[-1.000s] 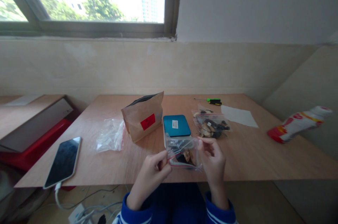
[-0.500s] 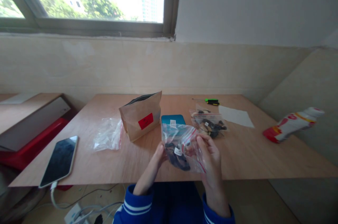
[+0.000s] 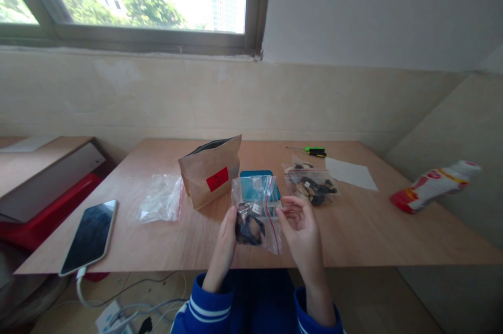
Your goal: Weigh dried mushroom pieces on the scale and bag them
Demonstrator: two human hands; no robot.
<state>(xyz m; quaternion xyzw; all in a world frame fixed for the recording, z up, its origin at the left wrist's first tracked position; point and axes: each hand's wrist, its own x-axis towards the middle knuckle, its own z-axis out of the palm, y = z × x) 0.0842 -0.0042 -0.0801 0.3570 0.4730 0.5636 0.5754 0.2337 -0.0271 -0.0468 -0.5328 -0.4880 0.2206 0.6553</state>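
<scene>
A clear zip bag [image 3: 256, 213] with a red-striped edge holds dark and tan pieces, bunched at its lower left. My left hand [image 3: 225, 246] pinches that bag low on its left side. My right hand [image 3: 299, 225] is palm-up with curled fingers, its fingertips at the bag's right edge. Behind the bag, a blue case [image 3: 256, 173] is partly hidden. To the right lies a second zip bag [image 3: 310, 187] of similar pieces. A kraft paper pouch [image 3: 208, 178] with a red label stands to the left.
On the wooden table [image 3: 353, 232] lie a crumpled plastic bag [image 3: 160, 200], a cabled smartphone [image 3: 88, 237], a green-handled screwdriver [image 3: 316, 152], a white sheet [image 3: 349, 173] and a red-and-white packet [image 3: 432, 188]. A red-edged bench [image 3: 47, 203] stands left.
The zip bag has shifted left and now hangs more upright from my left hand. My right hand has opened and eased away from the bag's face.
</scene>
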